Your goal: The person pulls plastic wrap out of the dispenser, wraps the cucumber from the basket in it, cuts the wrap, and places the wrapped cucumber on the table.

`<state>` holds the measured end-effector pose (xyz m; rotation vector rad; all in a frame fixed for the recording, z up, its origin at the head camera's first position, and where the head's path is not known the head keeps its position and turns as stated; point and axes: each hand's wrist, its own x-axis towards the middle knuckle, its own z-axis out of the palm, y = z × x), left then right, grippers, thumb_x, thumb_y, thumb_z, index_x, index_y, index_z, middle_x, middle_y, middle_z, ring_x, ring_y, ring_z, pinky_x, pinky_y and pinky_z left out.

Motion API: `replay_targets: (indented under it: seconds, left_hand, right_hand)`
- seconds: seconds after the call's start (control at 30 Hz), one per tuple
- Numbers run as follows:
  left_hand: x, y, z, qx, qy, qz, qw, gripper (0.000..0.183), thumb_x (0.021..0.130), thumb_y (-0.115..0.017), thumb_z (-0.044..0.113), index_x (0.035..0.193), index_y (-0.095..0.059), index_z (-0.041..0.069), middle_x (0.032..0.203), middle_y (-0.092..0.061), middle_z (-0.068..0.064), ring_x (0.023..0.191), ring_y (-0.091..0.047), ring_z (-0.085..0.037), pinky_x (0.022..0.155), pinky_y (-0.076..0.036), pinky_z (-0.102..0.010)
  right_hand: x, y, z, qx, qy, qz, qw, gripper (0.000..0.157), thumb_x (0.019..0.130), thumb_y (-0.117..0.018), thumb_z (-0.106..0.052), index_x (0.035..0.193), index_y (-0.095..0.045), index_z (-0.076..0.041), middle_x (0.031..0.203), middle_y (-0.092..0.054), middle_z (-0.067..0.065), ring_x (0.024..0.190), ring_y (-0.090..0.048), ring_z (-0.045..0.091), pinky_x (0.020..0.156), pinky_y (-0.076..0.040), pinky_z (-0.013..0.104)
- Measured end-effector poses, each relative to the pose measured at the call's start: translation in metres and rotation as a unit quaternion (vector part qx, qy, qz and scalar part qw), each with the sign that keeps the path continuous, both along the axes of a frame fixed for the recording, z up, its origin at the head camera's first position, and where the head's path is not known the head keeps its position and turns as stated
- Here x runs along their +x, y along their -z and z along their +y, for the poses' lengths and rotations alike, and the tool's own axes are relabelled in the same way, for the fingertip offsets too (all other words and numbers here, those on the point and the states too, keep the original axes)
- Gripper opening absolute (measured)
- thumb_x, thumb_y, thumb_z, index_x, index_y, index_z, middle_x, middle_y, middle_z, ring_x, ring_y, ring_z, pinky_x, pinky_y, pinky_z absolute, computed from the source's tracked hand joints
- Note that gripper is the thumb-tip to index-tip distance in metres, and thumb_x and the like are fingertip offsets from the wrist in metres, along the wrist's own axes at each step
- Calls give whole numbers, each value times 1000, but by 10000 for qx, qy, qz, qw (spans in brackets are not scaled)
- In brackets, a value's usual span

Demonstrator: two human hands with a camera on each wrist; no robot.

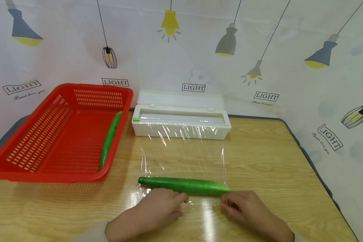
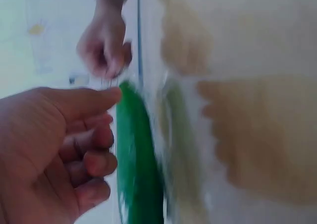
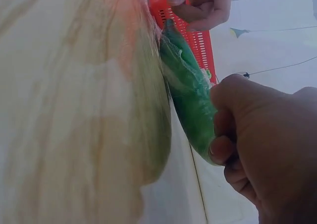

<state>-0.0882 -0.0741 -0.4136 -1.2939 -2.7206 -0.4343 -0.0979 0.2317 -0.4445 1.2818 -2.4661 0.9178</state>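
Observation:
A green cucumber lies crosswise on a sheet of clear plastic wrap, which runs forward to a white wrap dispenser box. Film covers part of the cucumber in the right wrist view. My left hand is at the near side of its left half, fingers loosely bent, thumb and forefinger apart. In the left wrist view, one fingertip of this hand reaches the cucumber's side. My right hand, its fingers curled, pinches the film's near right edge beside the cucumber's pale end.
A red plastic basket stands on the left with another cucumber inside. The dispenser's lid is raised at the back. Behind the wooden table hangs a lamp-patterned cloth.

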Motion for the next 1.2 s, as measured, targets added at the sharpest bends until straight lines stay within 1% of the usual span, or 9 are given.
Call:
replay_targets:
  seconds: [0.13, 0.23, 0.4, 0.5, 0.63, 0.83, 0.93, 1.07, 1.2]
  left_hand:
    - [6, 2, 11, -387, -192, 152, 9990, 31, 81, -74, 33, 93, -54, 14, 65, -55, 9, 51, -51, -10, 42, -36, -26]
    - [6, 6, 16, -559, -357, 498, 9966, 35, 80, -74, 37, 86, -51, 12, 58, -49, 8, 44, -47, -11, 38, -32, -26]
    - [3, 14, 21, -747, -422, 917, 9921, 37, 82, -71, 45, 82, -52, 13, 56, -49, 7, 43, -46, -10, 36, -32, -26]
    - [2, 19, 21, -706, -499, 1159, 9895, 27, 84, -71, 32, 81, -53, 13, 56, -48, 6, 43, -45, -10, 35, -31, -26]
    - [4, 22, 17, -652, -799, 1373, 9851, 14, 78, -69, 10, 79, -56, 13, 58, -49, 6, 48, -47, -12, 37, -34, -28]
    - [8, 16, 0, -645, -1221, 1170, 9835, 16, 73, -69, 7, 76, -55, 14, 60, -52, 4, 47, -49, -14, 38, -35, -30]
    - [9, 13, -15, -354, -1363, 1254, 9821, 15, 74, -70, 9, 74, -56, 14, 65, -54, 3, 53, -52, -16, 42, -39, -31]
    - [11, 11, -38, -22, -1523, 1410, 9782, 17, 72, -73, 11, 71, -56, 14, 71, -51, 3, 63, -50, -18, 48, -38, -29]
    - [14, 9, -59, 235, -1530, 1310, 9792, 17, 71, -78, 11, 74, -61, 15, 76, -50, 4, 72, -49, -16, 57, -39, -30]
  right_hand:
    - [-2, 0, -1, -91, -32, -121, 9999, 9, 97, -59, -25, 92, -63, -20, 75, -57, -18, 63, -47, -8, 55, -39, 7]
    - [-4, -1, -1, -164, -88, -148, 9997, 9, 97, -58, -23, 92, -63, -18, 74, -58, -16, 62, -46, -9, 53, -39, 7]
    - [-5, 0, 1, -308, -21, -186, 9993, 2, 93, -64, -16, 92, -62, -16, 72, -59, -15, 59, -44, -9, 50, -36, 6]
    - [-6, 1, 3, -325, 66, 24, 9994, 4, 93, -64, -15, 91, -61, -16, 69, -55, -17, 58, -40, -11, 48, -33, 5]
    - [-8, 2, 5, -262, 114, 252, 9993, 5, 96, -61, -19, 91, -59, -17, 68, -50, -18, 58, -36, -12, 48, -32, 5]
    - [-7, 1, 5, 29, 185, 268, 9995, 5, 96, -61, -23, 91, -59, -21, 68, -50, -23, 59, -38, -14, 50, -34, 6]
    - [-6, 0, 5, 204, 167, 235, 9994, 4, 94, -63, -22, 92, -60, -23, 68, -50, -24, 60, -40, -14, 51, -35, 6]
    - [-5, -1, 5, 346, 141, 143, 9992, 7, 93, -65, -19, 92, -59, -23, 69, -50, -24, 60, -40, -14, 52, -35, 6]
    - [-6, -1, 5, 442, 169, 139, 9988, 9, 92, -66, -18, 92, -59, -23, 69, -50, -24, 60, -41, -14, 52, -35, 6]
